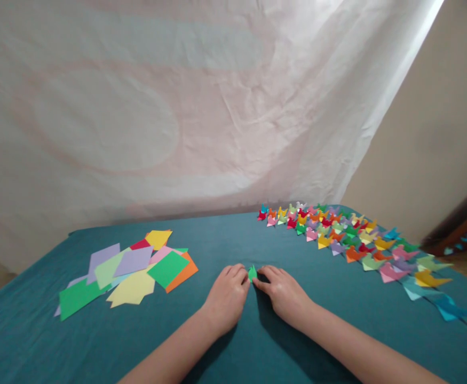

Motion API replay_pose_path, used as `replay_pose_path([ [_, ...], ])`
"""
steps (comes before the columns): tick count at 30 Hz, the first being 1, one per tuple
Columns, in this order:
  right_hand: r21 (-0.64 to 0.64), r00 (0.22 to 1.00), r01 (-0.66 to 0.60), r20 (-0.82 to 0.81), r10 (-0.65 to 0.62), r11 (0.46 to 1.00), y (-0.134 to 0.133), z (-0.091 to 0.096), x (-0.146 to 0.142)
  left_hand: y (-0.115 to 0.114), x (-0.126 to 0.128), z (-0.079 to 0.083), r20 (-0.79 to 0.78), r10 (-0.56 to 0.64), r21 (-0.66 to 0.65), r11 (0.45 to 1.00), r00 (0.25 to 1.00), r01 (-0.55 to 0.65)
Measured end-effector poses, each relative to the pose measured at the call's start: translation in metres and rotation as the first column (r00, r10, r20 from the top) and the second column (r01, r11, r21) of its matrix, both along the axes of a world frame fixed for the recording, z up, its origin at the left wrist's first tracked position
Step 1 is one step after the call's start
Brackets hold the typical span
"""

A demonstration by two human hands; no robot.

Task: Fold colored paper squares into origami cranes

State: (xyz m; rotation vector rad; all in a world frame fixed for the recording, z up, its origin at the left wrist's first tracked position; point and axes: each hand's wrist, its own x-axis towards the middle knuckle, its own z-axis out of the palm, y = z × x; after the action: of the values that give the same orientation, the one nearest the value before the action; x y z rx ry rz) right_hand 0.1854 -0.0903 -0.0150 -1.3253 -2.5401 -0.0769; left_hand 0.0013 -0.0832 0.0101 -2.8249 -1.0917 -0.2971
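A small piece of folded green paper (252, 273), pointed at the top, is between my two hands at the middle of the table. My left hand (226, 297) pinches its left edge, the fingers curled together. From the other side, my right hand (287, 294) holds the right edge between thumb and forefinger. Parts of the paper's edges are hidden behind my fingertips.
Loose sheets of coloured paper, including a green sheet (168, 270) and a pale yellow one (133, 288), overlap on the left. Rows of small folded paper birds (353, 254) fill the right side. The table has a teal cloth (109, 352); a pale sheet (201, 117) hangs behind.
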Motion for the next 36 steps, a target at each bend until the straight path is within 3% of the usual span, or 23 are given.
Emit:
replay_pose_path([
  [6, 0.037, 0.982, -0.028, -0.184, 0.034, 0.999, 0.004, -0.013, 0.004, 0.012, -0.006, 0.007, 0.074, 0.099, -0.253, 0.964, 0.992, -0.078],
  [9, 0.032, 0.948, -0.024, -0.316, 0.033, 0.999, 0.004, -0.017, 0.004, 0.026, -0.004, 0.005, 0.139, 0.235, -0.32, 0.93, 0.962, -0.181],
  [12, -0.004, 0.905, -0.009, -0.425, 0.007, 1.0, 0.006, -0.018, 0.004, 0.037, -0.001, -0.002, 0.21, 0.272, -0.36, 0.914, 0.939, -0.185],
  [19, -0.117, 0.822, 0.06, -0.558, -0.116, 0.991, 0.012, -0.017, 0.005, 0.038, -0.003, -0.013, 0.358, 0.26, -0.399, 0.911, 0.897, -0.105],
  [30, -0.222, 0.791, 0.127, -0.565, -0.234, 0.967, 0.019, -0.017, -0.006, 0.04, -0.001, -0.026, 0.512, 0.264, -0.409, 0.912, 0.818, -0.038],
  [36, -0.27, 0.735, 0.079, -0.634, -0.239, 0.96, 0.022, -0.018, -0.01, 0.041, -0.001, -0.029, 0.537, 0.252, -0.404, 0.914, 0.805, -0.016],
])
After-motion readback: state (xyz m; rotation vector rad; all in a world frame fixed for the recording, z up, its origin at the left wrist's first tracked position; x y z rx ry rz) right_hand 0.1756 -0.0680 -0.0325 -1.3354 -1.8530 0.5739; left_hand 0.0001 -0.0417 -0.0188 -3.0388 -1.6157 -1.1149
